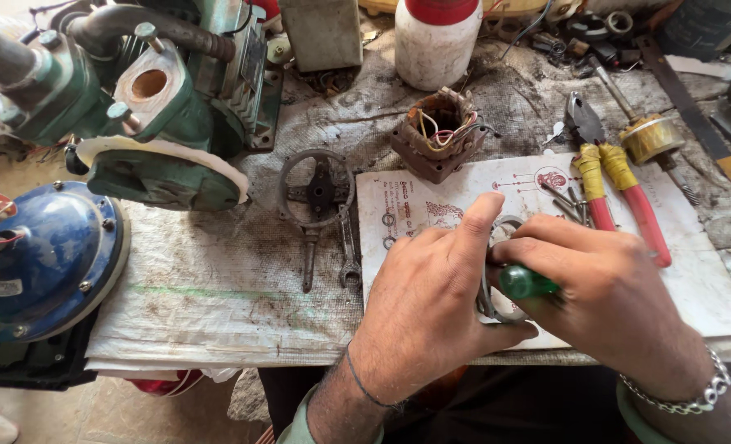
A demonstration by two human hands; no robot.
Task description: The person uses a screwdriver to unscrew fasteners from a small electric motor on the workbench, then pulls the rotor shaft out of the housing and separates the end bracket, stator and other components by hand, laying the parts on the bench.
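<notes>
My left hand (439, 288) grips a round metal ring part (491, 308) upright over a printed white card (694, 279), thumb raised along its rim. My right hand (604, 288) holds a screwdriver with a green handle (526, 282), its tip pointed into the ring and hidden behind my left hand. Both hands touch around the ring at the front edge of the bench.
Pliers with red and yellow handles (620, 189), a brown motor stator with wires (439, 131), a spoked metal wheel (317, 191), a wrench (349, 255), a green pump body (160, 107), a blue dome cover (40, 255) and a white bottle (435, 41) surround the card.
</notes>
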